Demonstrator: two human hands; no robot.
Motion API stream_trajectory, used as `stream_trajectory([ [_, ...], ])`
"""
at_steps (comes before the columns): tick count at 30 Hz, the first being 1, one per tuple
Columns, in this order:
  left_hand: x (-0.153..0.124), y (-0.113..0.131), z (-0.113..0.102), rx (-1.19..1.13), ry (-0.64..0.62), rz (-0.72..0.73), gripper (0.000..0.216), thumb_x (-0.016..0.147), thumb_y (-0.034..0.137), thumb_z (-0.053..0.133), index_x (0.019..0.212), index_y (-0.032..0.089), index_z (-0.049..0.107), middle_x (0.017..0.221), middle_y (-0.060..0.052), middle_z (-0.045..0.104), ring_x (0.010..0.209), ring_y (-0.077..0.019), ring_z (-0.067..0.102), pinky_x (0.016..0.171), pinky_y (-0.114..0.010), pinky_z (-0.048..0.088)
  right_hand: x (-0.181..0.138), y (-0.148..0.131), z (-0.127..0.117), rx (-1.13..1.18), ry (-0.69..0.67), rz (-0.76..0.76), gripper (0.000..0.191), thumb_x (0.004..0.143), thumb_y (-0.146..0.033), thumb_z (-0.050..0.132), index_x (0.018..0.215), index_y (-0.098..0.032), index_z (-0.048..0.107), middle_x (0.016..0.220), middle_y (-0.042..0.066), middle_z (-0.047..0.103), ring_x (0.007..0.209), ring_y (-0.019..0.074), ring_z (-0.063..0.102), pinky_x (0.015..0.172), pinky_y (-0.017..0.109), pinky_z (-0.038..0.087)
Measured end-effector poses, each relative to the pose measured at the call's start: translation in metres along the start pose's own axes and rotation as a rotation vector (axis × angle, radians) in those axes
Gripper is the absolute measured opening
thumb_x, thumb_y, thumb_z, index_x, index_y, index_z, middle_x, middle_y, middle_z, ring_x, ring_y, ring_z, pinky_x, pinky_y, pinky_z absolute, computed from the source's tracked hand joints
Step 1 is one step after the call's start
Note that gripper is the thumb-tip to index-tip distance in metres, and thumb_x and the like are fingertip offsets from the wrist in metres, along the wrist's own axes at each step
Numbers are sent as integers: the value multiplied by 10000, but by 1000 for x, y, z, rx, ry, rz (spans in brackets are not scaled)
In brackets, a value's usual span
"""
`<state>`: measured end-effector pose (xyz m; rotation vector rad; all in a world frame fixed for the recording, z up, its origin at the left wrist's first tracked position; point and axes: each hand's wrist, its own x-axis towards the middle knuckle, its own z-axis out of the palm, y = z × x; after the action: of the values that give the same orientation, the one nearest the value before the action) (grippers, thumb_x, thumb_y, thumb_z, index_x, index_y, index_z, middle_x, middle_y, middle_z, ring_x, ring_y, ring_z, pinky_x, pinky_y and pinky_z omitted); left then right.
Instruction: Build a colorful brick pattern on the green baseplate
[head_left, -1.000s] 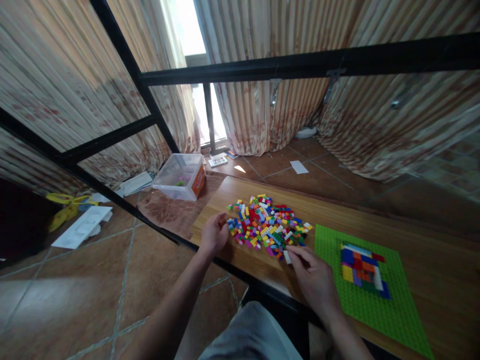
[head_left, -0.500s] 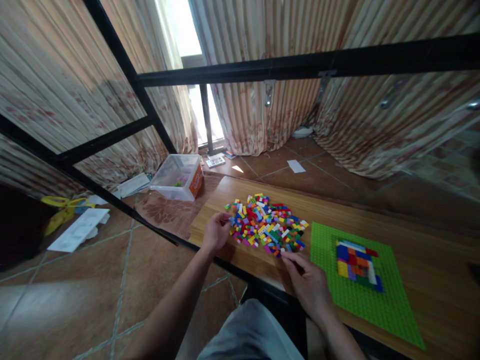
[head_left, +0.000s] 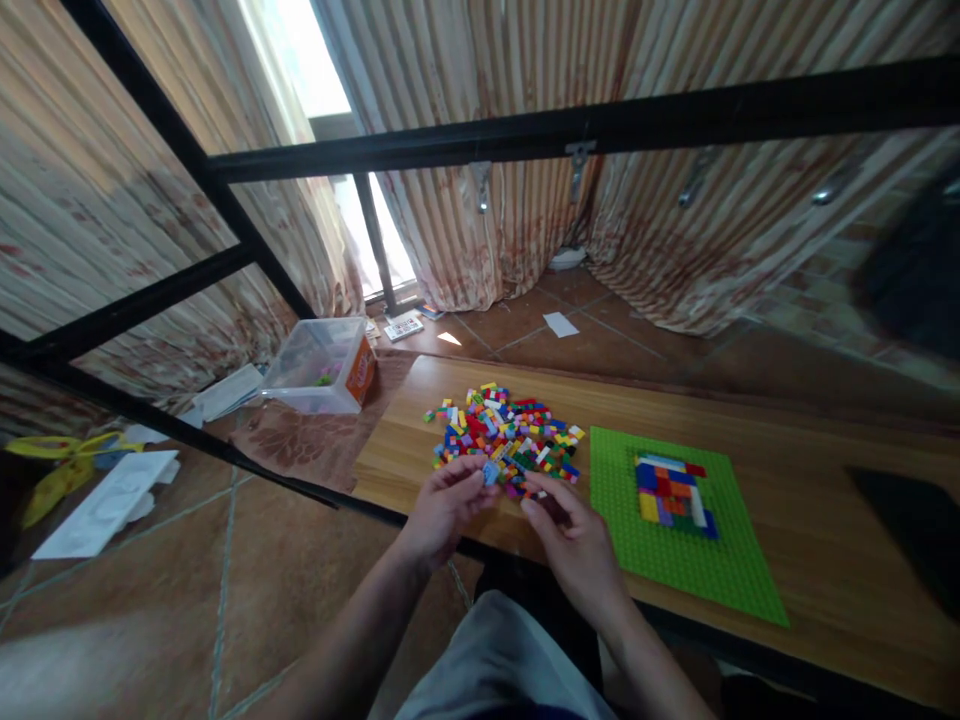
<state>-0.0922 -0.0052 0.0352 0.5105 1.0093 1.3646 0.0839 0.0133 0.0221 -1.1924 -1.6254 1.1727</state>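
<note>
Pinching a small pale blue plastic brick (head_left: pixel 491 472) at its fingertips, the left hand (head_left: pixel 442 512) hovers over the near edge of the wooden bench (head_left: pixel 810 500), just this side of the heap of mixed-colour plastic bricks (head_left: pixel 501 432). The right hand (head_left: pixel 579 540) is close beside it, fingers curled narrow; I cannot tell if it holds anything. The danger is a light grip over the edge: one slip could drop the brick to the tiled floor (head_left: pixel 247 540).

Our left hand (head_left: pixel 448 508) pinches a small blue brick (head_left: pixel 491 472) (fingers closed on it) close to our right hand (head_left: pixel 574 535), at the near edge of the brick pile (head_left: pixel 502 435) on the counter (head_left: pixel 780 450), beside the green baseplate (head_left: pixel 675 570).
</note>
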Motion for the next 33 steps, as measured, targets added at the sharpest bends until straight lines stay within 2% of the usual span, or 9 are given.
stream_trajectory([
  [3, -15, -18, 19, -175, -51, -174, 300, 677, 251, 826, 922, 146, 689, 828, -29, 690, 709, -107, 637, 722, -230, 502, -3, -6, 3, 102, -13, -49, 292, 858, -357, 614, 1135, -286, 672, 1101, 40, 670, 957, 183, 626, 841, 335, 500],
  [7, -21, -28, 27, -155, -58, -228, 297, 681, 271, 830, 897, 138, 675, 817, -37, 687, 709, -112, 638, 710, -225, 500, -9, -6, 0, 175, 28, -52, 173, 832, -307, 656, 990, -286, 723, 1019, 28, 672, 985, 188, 623, 841, 324, 495],
  [11, -20, -27, 26, -7, -72, -244, 303, 716, 370, 801, 844, 128, 671, 744, -31, 668, 651, -107, 619, 664, -227, 505, -15, -2, -7, 89, -13, -70, 153, 836, -262, 647, 965, -275, 728, 915, 16, 670, 864, 163, 631, 765, 294, 487],
  [14, -22, -31, 22, 77, -103, -287, 314, 701, 365, 815, 822, 105, 685, 726, -36, 661, 614, -88, 598, 626, -203, 495, -21, 5, -10, 33, -82, -91, 142, 849, -253, 636, 947, -281, 736, 856, 2, 658, 797, 144, 620, 715, 272, 473],
  [19, -28, -43, 9, 55, -147, -366, 325, 698, 361, 819, 804, 79, 696, 677, -41, 638, 597, -90, 601, 589, -183, 479, -31, 23, -12, 142, -171, 11, 113, 846, -295, 645, 873, -276, 753, 805, 0, 660, 752, 146, 632, 681, 271, 489],
  [22, -29, -45, 6, 53, -126, -396, 336, 723, 376, 798, 838, 77, 697, 726, -69, 664, 623, -102, 623, 592, -185, 488, -24, 29, -14, 101, -82, 38, 116, 835, -308, 645, 855, -262, 750, 822, 8, 680, 773, 157, 646, 701, 281, 499],
  [26, -25, -42, 10, 30, -48, -414, 367, 752, 413, 764, 929, 101, 684, 901, -116, 709, 690, -123, 661, 627, -204, 516, 7, 28, -17, -124, 105, -57, 182, 850, -311, 587, 904, -232, 742, 906, 45, 705, 848, 185, 650, 778, 326, 499],
  [30, -19, -39, 16, 33, 3, -384, 356, 788, 445, 716, 939, 126, 676, 945, -107, 715, 686, -132, 672, 610, -213, 515, 32, 20, -15, -296, 122, -115, 233, 858, -284, 543, 976, -202, 726, 970, 72, 707, 875, 204, 647, 819, 364, 495],
  [33, -16, -39, 18, 55, 5, -353, 373, 788, 467, 707, 925, 122, 677, 918, -101, 714, 666, -127, 665, 595, -211, 507, 29, 12, -13, -273, 110, -136, 250, 875, -291, 530, 1032, -210, 706, 1044, 78, 689, 911, 198, 640, 834, 358, 498],
])
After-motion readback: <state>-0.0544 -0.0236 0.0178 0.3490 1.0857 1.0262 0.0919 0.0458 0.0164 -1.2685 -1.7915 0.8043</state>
